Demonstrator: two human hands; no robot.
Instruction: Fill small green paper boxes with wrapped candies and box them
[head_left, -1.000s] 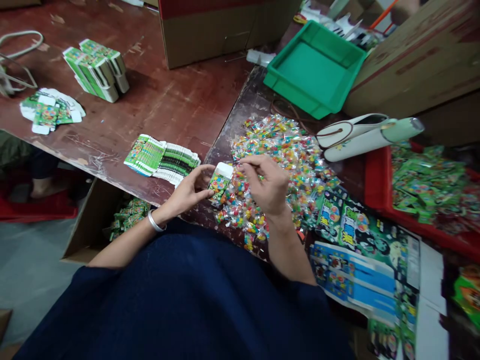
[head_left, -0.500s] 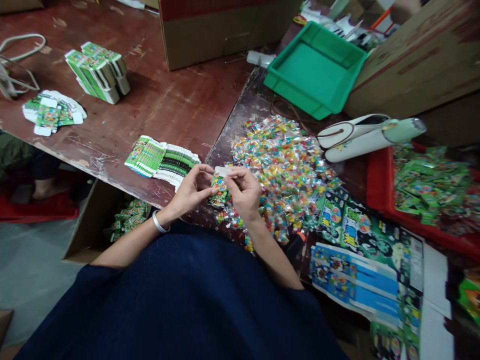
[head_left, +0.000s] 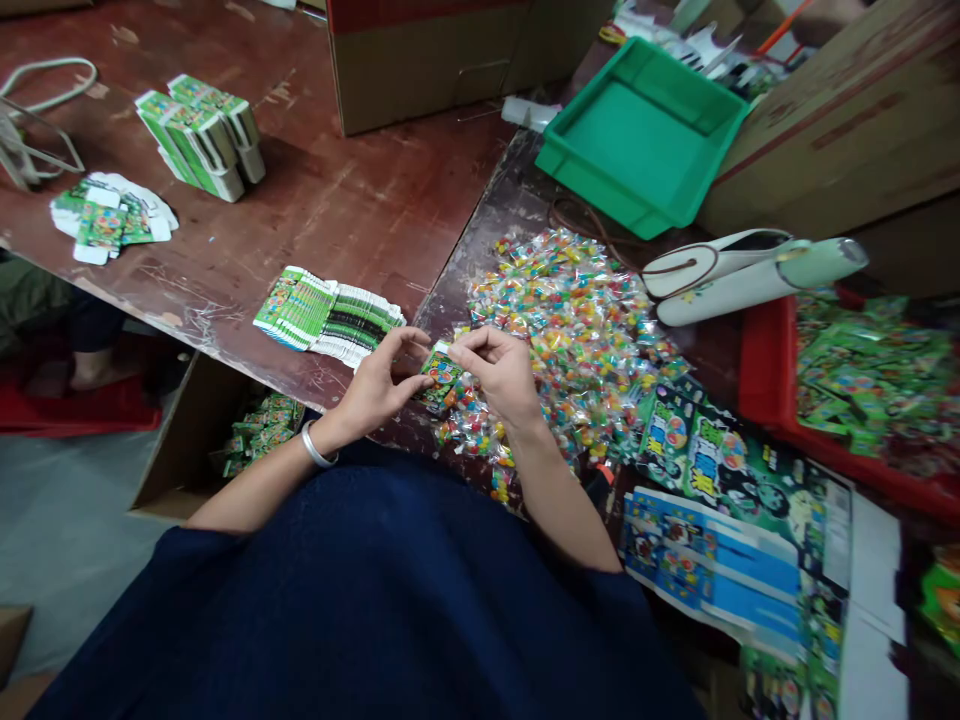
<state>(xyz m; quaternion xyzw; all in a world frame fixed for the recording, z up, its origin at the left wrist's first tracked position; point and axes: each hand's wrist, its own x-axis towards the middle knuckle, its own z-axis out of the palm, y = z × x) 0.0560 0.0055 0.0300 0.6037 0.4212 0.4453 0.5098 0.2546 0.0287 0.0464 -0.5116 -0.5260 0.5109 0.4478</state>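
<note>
A small green printed carton sits between my two hands at the table's front edge. My left hand, with a silver bangle on the wrist, grips its left side with curled fingers. My right hand pinches the carton's top end, its fingers pressed together on the flap. Just beyond and under my right hand spreads a pile of small wrapped candies in clear wrappers.
A fanned stack of flat green cartons lies left of my hands. Folded cartons and loose flats lie farther left. A green tray, a red tray of packets, printed sheets, cardboard boxes and a floor box surround them.
My right hand came from the candy pile to the carton's top. The white flap that stood open a second ago is now folded down under my fingers.
</note>
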